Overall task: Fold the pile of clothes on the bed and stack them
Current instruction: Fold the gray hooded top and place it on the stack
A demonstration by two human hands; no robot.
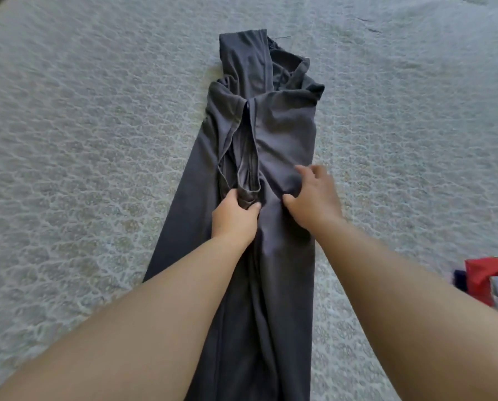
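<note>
In the middle of the frame a dark grey garment (271,134) lies lengthwise on the bed (83,125), the left hand (236,218) pinching a bunched fold, the right hand (314,195) pressing with spread fingers (302,170), so probably the folding is underway and next it needs flattening.

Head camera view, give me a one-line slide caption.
Left hand grips a fold of a dark grey garment on the bed; right hand presses beside.
</note>
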